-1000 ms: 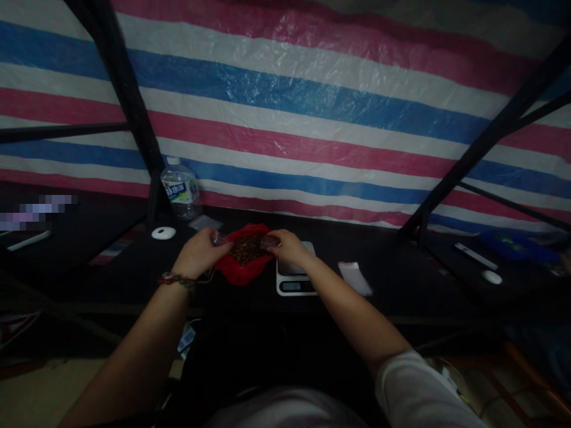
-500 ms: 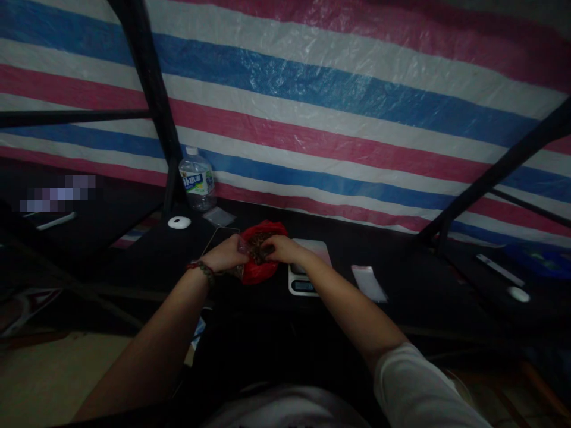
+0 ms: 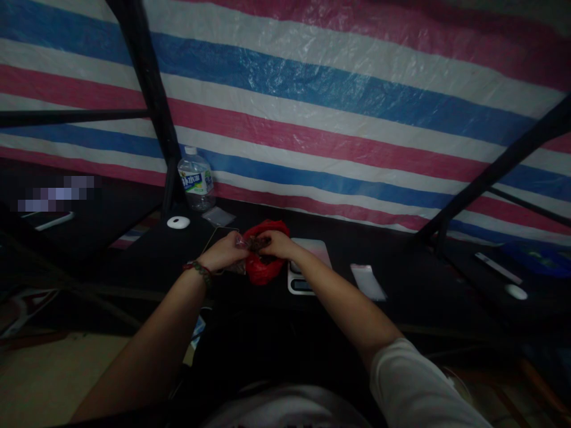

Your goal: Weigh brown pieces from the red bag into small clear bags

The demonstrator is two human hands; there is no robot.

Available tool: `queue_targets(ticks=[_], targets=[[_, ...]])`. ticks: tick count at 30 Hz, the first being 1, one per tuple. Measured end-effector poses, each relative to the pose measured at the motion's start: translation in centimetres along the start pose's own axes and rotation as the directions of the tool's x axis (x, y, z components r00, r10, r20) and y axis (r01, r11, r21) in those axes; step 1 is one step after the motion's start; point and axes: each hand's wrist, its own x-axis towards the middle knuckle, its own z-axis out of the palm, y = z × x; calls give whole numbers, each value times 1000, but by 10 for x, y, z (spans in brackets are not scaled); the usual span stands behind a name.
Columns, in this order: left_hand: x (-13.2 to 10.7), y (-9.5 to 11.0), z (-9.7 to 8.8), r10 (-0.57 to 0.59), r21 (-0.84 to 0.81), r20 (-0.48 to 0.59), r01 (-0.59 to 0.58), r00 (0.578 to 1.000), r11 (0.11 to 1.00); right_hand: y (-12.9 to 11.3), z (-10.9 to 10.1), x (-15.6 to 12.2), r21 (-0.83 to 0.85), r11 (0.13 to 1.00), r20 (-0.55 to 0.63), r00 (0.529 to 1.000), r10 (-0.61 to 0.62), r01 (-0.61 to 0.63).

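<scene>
A red plastic bag (image 3: 264,272) stands open on the dark table, with small brown dried-looking pieces (image 3: 256,242) at its mouth. On its left side, my left hand (image 3: 225,251) is closed on a small clear plastic bag (image 3: 241,242), whose rim shows by the fingertips. My right hand (image 3: 277,244) reaches over the red bag from the right. Its fingers are pinched on some of the brown pieces, right beside the clear bag's opening. Under my right forearm sits a white digital kitchen scale (image 3: 300,286), partly hidden.
Clear flat bags (image 3: 368,282) lie right of the scale, and another clear bag (image 3: 219,216) lies behind my left hand. A plastic bottle (image 3: 196,182) and a white oval object (image 3: 178,222) stand at the back left. Black frame posts (image 3: 154,95) rise before striped sheeting.
My right hand has lifted slightly out of the red bag and shifted toward the clear bag's mouth, with brown pieces in its fingers. My left hand stays nearly in place.
</scene>
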Motion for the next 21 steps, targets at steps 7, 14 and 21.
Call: queue_targets(ticks=[7,14,21], targets=[[-4,6,-12,-1,209,-54,13,999,978,-12,-5,-4,-242,970,-13,1000,0,-3],[-4,9,-3,72,221,28,-76,997,972,-21,4,1,-180,984,-35,999,-23,16],[-4,6,-13,24,79,-20,-23,1000,997,-12,5,-3,146,989,-60,998,36,-27]])
